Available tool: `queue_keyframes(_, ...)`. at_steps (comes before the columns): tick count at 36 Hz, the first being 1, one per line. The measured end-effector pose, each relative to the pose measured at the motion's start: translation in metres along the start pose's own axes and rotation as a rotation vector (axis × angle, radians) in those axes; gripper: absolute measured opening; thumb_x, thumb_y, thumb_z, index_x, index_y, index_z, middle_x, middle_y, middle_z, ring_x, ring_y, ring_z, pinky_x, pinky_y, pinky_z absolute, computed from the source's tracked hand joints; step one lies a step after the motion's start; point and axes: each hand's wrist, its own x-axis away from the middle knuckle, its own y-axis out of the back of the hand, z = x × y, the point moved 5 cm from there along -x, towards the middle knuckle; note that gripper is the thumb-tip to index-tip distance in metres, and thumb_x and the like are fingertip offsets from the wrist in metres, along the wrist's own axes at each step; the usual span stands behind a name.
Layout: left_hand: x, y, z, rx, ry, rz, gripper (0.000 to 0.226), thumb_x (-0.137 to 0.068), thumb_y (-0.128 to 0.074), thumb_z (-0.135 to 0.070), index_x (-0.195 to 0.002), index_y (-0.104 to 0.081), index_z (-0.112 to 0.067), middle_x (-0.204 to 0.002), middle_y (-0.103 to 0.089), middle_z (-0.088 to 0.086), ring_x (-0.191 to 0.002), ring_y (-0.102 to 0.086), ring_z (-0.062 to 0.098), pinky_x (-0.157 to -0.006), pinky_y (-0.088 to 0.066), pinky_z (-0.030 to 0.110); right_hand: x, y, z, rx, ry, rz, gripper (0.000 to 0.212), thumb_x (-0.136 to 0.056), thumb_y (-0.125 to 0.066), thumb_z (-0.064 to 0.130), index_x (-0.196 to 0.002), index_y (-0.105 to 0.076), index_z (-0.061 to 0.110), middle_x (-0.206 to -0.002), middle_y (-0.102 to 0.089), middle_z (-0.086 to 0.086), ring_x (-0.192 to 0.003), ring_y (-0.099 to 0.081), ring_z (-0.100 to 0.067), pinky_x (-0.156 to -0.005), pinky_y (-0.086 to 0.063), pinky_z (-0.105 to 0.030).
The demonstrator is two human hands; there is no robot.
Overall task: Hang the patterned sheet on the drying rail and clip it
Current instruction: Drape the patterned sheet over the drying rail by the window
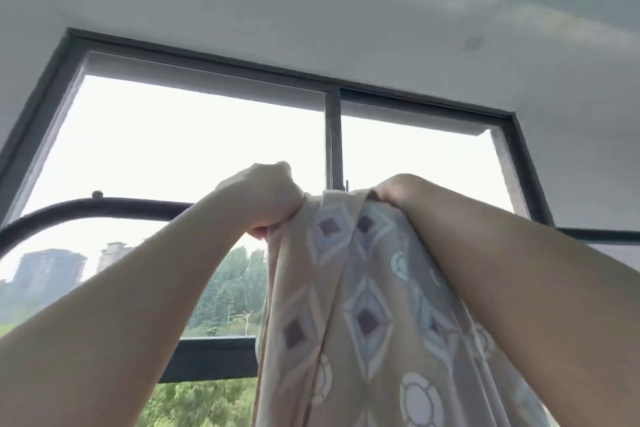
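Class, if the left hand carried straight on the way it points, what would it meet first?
Probably the drying rail, which passes just behind the left hand; depth is unclear.

Bunched patterned sheet [363, 315] up at the drying rail [104, 206]
Beige cloth with purple-centred diamonds and pale flowers hangs in folds, its gathered top level with the dark rail.

I find nothing to read here; the patterned sheet [367, 315] I hold shows only diamonds and round flower shapes; no letters or numbers on it.
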Motion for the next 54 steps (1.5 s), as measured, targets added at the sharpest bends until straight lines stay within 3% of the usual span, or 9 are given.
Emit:
queue_keyframes(8,-0.005,-0.009,-0.012,-0.084,-0.012,0.089,0.031,-0.085,-0.038,-0.007,-0.054,-0.044,-0.009,-0.025,-0.034,-0.002,-0.022,-0.031,0.011,-0.032,-0.027,0.012,-0.002,0.001,-0.004,-0.019,0.134,-0.027,0.031,-0.093,-0.044,0.005,-0.063,-0.047,0.011,-0.067,-0.046,-0.002,-0.059,-0.042,-0.014,-0.061,-0.037,-0.026)
queue_keyframes(17,0.006,0.000,-0.001,-0.092,0.011,-0.070,0.043,-0.096,-0.036,-0.026,-0.062,-0.054,-0.006,-0.053,-0.053,0.007,-0.050,-0.049,0.020,-0.058,-0.039,0.026,0.043,0.012,-0.013,-0.317,0.342,-0.344,0.028,-0.095,-0.046,0.030,-0.077,-0.056,0.011,-0.078,-0.052,-0.004,-0.085,-0.047,-0.020,-0.060,-0.038,-0.024)
queue_keyframes(22,0.020,0.003,-0.004,-0.274,-0.011,-0.290,0.043,-0.098,-0.022,-0.036,-0.076,-0.051,-0.014,-0.069,-0.050,0.001,-0.076,-0.051,0.024,-0.068,-0.031,0.032,0.068,0.004,-0.025,-0.306,0.351,-0.455,0.045,-0.099,-0.032,0.037,-0.122,-0.052,0.004,-0.127,-0.054,-0.012,-0.113,-0.050,-0.025,-0.093,-0.034,-0.034)
queue_keyframes(28,0.039,-0.003,-0.008,-0.317,-0.087,-0.474,0.034,-0.099,-0.018,-0.029,-0.079,-0.042,-0.016,-0.070,-0.047,0.002,-0.077,-0.043,0.024,-0.074,-0.024,0.034,0.091,-0.009,-0.044,-0.244,0.308,-0.537,0.033,-0.098,-0.020,0.043,-0.103,-0.041,0.019,-0.089,-0.055,0.002,-0.095,-0.045,-0.021,-0.091,-0.023,-0.036)
queue_keyframes(33,0.057,-0.019,-0.007,-0.110,-0.163,-0.462,0.040,-0.099,-0.020,-0.029,-0.101,-0.056,-0.012,-0.101,-0.059,0.005,-0.110,-0.045,0.026,-0.105,-0.018,0.039,0.110,-0.027,-0.061,-0.241,0.378,-0.582,0.045,-0.097,-0.023,0.048,-0.127,-0.044,0.023,-0.128,-0.051,0.000,-0.124,-0.036,-0.018,-0.103,-0.021,-0.032)
queue_keyframes(36,0.073,-0.031,-0.004,0.082,-0.187,-0.383,0.045,-0.099,-0.020,-0.039,-0.129,-0.047,-0.017,-0.142,-0.041,-0.001,-0.141,-0.015,0.015,-0.115,0.003,0.038,0.120,-0.041,-0.066,-0.331,0.420,-0.554,0.063,-0.092,-0.025,0.059,-0.143,-0.029,0.023,-0.149,-0.030,0.004,-0.139,-0.020,-0.015,-0.115,-0.014,-0.037)
queue_keyframes(42,0.113,-0.061,0.000,0.561,-0.277,-0.150,0.106,-0.058,-0.046,-0.081,-0.145,-0.024,-0.024,-0.149,-0.024,-0.011,-0.135,-0.029,0.014,-0.112,-0.027,0.041,0.160,-0.084,-0.064,-0.770,0.535,-0.296,0.095,-0.074,-0.062,0.058,-0.147,-0.014,0.022,-0.136,-0.028,0.016,-0.109,-0.040,0.011,-0.087,-0.033,0.000)
queue_keyframes(47,0.155,-0.087,0.013,0.620,-0.289,-0.157,0.098,-0.062,-0.062,-0.059,-0.146,-0.019,-0.030,-0.142,-0.025,-0.018,-0.129,-0.028,0.002,-0.111,-0.029,0.035,0.180,-0.113,-0.071,-0.764,0.532,-0.403,0.111,-0.059,-0.073,0.055,-0.148,-0.009,0.032,-0.146,-0.024,0.012,-0.131,-0.030,-0.004,-0.109,-0.031,-0.029)
queue_keyframes(54,0.199,-0.106,0.029,0.483,-0.073,-0.141,0.105,-0.054,-0.058,-0.068,-0.144,-0.010,-0.043,-0.133,-0.042,-0.018,-0.122,-0.035,0.012,-0.099,-0.022,0.028,0.203,-0.149,-0.086,-0.871,0.533,-0.304,0.104,-0.055,-0.075,0.052,-0.139,-0.014,0.052,-0.135,-0.045,0.014,-0.120,-0.051,-0.009,-0.099,-0.046,-0.042)
